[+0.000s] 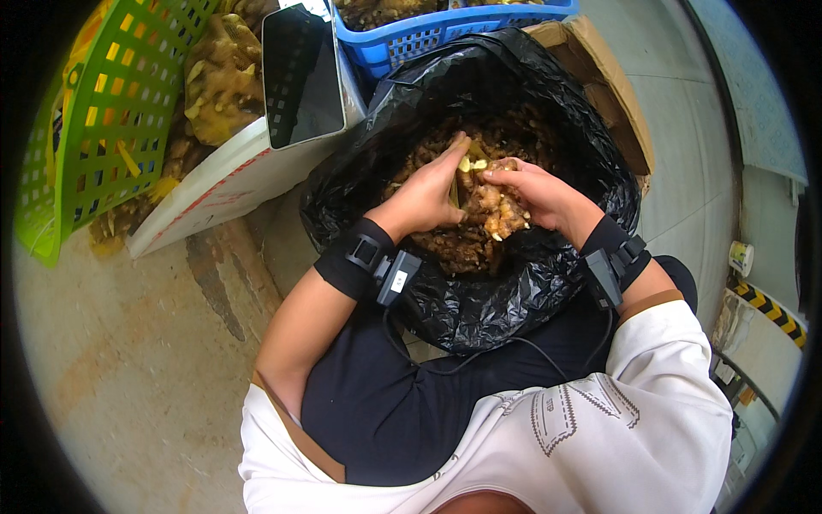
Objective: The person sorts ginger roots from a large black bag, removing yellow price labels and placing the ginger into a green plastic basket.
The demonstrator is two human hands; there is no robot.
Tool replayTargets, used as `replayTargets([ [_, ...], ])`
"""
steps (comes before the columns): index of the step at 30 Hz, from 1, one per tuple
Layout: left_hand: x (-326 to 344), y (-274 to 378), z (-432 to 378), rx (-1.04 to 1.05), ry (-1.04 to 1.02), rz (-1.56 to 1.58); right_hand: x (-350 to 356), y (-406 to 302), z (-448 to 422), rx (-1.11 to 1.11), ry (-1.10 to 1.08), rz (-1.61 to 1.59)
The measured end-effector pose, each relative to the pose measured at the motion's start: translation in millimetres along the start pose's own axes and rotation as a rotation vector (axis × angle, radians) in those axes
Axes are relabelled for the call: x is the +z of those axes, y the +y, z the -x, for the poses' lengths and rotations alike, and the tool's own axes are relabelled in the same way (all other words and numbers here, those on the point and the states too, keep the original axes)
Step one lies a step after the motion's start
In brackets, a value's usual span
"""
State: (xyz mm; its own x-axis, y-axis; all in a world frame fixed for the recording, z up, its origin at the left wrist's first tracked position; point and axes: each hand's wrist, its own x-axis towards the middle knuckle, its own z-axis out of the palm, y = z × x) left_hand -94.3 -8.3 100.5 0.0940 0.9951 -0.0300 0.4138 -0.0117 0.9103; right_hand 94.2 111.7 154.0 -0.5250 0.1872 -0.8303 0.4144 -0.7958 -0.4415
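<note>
A large piece of ginger root (498, 209) with pale cut ends is held over an open black plastic bag (478, 308). My right hand (536, 193) grips it from the right, its thumb across the upper part. On the other side my left hand (431, 193) is close beside the root, thumb and fingers apart; whether its fingertips press on the root is unclear. More brown ginger (459, 250) lies in the bag beneath both hands. The bag stands between my knees.
Behind the bag are a blue plastic crate (417, 42) holding ginger and an open cardboard box (626, 115). To the left stand a white box (212, 186), a dark-lined rectangular container (314, 109), netted ginger (225, 83) and a tilted green plastic basket (109, 128).
</note>
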Motion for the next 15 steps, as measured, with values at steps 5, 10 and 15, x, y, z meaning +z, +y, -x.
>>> replayTargets([
  [5,2,-3,-1,0.025,-0.081,0.001,-4,5,-8,0.025,0.049,-0.003],
  [10,0,0,1,0.014,-0.084,0.015,12,6,-10,-0.172,0.312,0.18],
  [15,1,5,0,0.007,-0.053,0.044,13,3,-17,-0.365,0.374,-0.116],
])
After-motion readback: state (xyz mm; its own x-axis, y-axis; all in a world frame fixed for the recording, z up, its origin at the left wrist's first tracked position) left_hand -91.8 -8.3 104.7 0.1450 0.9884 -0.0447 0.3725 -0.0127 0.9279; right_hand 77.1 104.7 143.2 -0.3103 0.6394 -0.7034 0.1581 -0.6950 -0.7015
